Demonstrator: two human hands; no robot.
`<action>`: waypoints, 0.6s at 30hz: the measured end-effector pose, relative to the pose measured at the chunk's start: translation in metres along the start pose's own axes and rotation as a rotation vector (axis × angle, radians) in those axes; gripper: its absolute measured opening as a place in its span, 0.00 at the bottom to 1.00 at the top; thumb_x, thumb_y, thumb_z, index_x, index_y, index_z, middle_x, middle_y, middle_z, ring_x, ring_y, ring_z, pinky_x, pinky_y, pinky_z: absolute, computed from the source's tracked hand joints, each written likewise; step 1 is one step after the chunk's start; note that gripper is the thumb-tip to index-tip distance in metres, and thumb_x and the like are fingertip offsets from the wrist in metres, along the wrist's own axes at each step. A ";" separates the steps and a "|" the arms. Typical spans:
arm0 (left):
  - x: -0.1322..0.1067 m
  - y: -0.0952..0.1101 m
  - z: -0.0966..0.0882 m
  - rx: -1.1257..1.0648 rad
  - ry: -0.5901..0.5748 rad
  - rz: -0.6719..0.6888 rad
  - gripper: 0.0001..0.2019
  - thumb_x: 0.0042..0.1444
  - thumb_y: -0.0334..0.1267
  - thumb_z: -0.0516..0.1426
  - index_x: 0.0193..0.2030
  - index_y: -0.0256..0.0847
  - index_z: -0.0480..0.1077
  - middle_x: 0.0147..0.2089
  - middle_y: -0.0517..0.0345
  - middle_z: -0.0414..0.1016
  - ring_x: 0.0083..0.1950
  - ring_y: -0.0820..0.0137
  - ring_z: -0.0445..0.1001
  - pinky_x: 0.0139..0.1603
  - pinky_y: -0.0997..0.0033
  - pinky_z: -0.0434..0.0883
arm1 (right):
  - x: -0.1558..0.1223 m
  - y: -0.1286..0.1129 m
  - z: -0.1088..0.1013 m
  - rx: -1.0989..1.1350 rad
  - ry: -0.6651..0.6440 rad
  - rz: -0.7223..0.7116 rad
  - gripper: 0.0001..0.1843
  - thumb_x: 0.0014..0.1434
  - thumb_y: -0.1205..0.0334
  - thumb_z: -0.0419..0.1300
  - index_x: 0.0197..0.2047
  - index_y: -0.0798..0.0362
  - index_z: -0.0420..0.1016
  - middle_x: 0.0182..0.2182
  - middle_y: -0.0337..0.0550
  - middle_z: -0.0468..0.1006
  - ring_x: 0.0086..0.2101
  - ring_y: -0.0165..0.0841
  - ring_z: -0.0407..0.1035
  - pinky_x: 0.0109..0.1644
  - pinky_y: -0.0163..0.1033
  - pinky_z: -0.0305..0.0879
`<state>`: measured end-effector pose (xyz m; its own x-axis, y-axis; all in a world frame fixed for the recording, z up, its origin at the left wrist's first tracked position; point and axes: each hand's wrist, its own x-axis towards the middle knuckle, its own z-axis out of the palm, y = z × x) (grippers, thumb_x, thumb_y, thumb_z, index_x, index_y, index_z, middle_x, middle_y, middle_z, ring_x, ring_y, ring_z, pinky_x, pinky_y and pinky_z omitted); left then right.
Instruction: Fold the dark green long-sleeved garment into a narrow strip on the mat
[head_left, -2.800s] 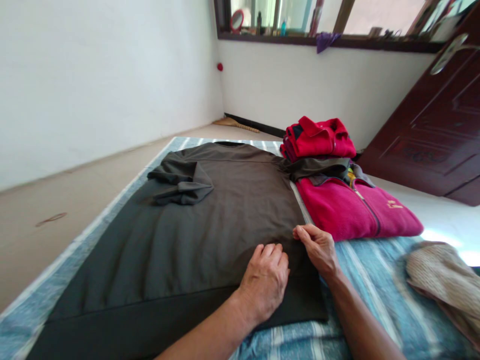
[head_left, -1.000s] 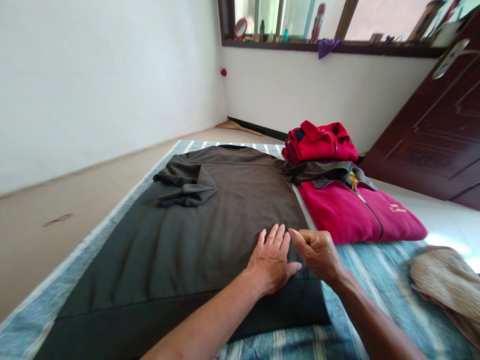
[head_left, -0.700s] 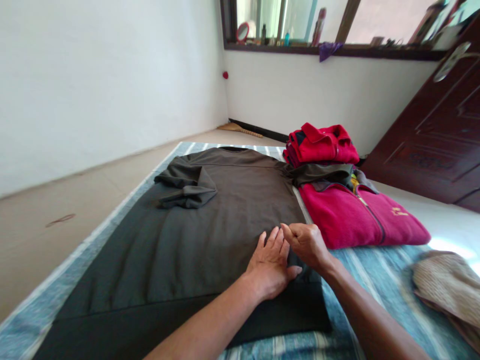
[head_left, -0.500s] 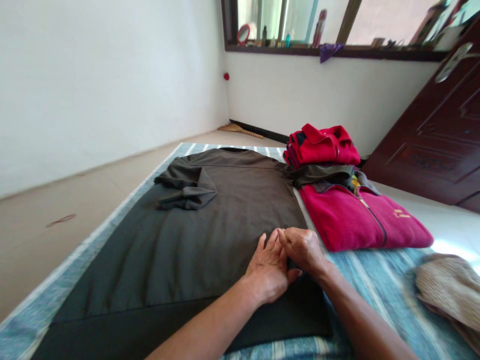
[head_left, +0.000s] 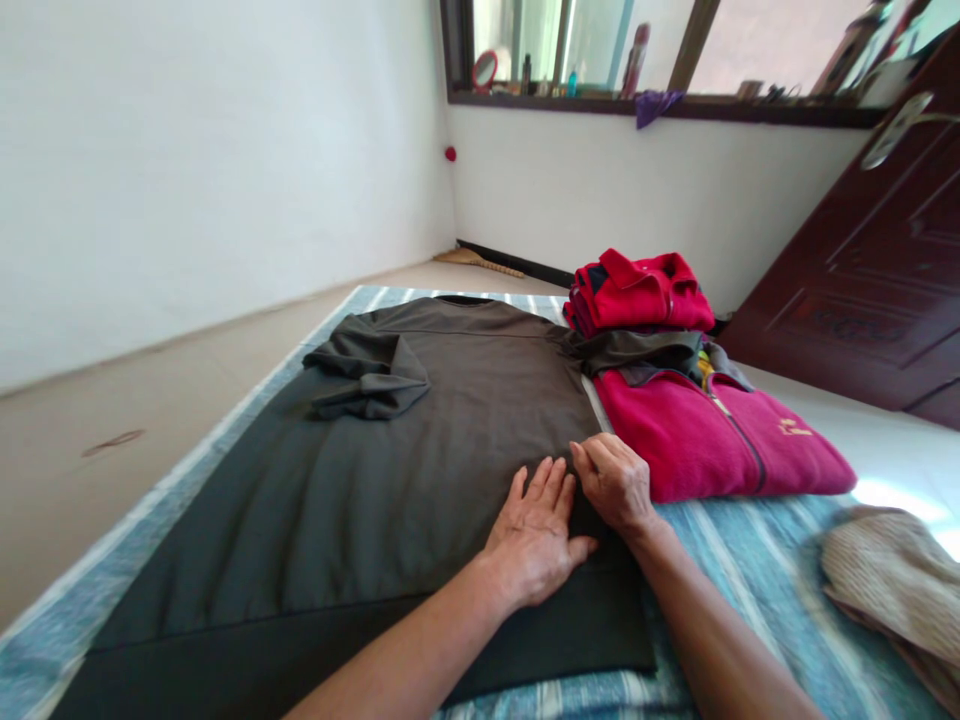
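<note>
A bare white plaster wall [head_left: 210, 170] meets a beige floor [head_left: 142, 500] on the left, and a dark brown wooden door [head_left: 847, 270] stands at the right beyond a window ledge [head_left: 660, 112]. A blue-and-white striped floor mat [head_left: 750, 590] fills the lower view. A long, dark grey long-sleeved shirt [head_left: 420, 450] lies flat across the mat, its collar towards the far edge and its hem at the near edge. Its left-hand sleeve [head_left: 371, 380] is doubled in on the body, while the opposite sleeve [head_left: 637, 345] stretches out over a folded magenta fleece jacket [head_left: 712, 430] along the mat's right side. A folded red polo shirt [head_left: 637, 295] sits on the far end of that jacket, and a crumpled beige knit cloth [head_left: 892, 590] lies near the right edge of the mat. The hands are together, just beside each other, with no clear contact: the left hand [head_left: 532, 535] lies flat and spread on the shirt, and the right hand [head_left: 615, 480] curves down on its right edge. Whether the right hand pinches the fabric or only presses it, I cannot tell. The step in hand looks like smoothing that edge, and the next move seems to call for bringing the outstretched sleeve in over the body.
</note>
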<state>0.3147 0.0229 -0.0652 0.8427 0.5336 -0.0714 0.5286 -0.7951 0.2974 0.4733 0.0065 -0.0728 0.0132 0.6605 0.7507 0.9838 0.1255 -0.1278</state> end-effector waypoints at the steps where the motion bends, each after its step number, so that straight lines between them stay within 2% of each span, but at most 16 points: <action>1: 0.000 0.000 0.001 0.004 0.006 0.003 0.38 0.62 0.59 0.43 0.69 0.31 0.47 0.72 0.42 0.38 0.73 0.58 0.33 0.69 0.47 0.39 | -0.001 0.001 0.001 0.009 -0.007 0.020 0.19 0.66 0.63 0.51 0.23 0.51 0.65 0.22 0.39 0.69 0.27 0.29 0.63 0.34 0.34 0.56; 9: 0.000 -0.002 0.006 0.010 0.032 0.009 0.38 0.62 0.59 0.43 0.69 0.31 0.49 0.72 0.42 0.38 0.73 0.58 0.33 0.70 0.48 0.39 | -0.007 0.006 0.005 -0.004 -0.050 0.135 0.14 0.64 0.63 0.51 0.28 0.51 0.70 0.27 0.42 0.74 0.31 0.31 0.67 0.36 0.33 0.58; 18: -0.002 0.000 -0.008 -0.069 -0.013 -0.025 0.35 0.63 0.57 0.45 0.68 0.33 0.51 0.72 0.43 0.41 0.73 0.59 0.36 0.70 0.48 0.40 | -0.011 -0.002 0.000 -0.102 -0.224 0.236 0.07 0.62 0.67 0.52 0.35 0.52 0.72 0.33 0.43 0.75 0.36 0.33 0.68 0.37 0.34 0.59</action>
<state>0.3127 0.0240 -0.0575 0.8311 0.5486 -0.0913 0.5412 -0.7599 0.3601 0.4714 -0.0009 -0.0806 0.2144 0.8104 0.5453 0.9712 -0.1177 -0.2070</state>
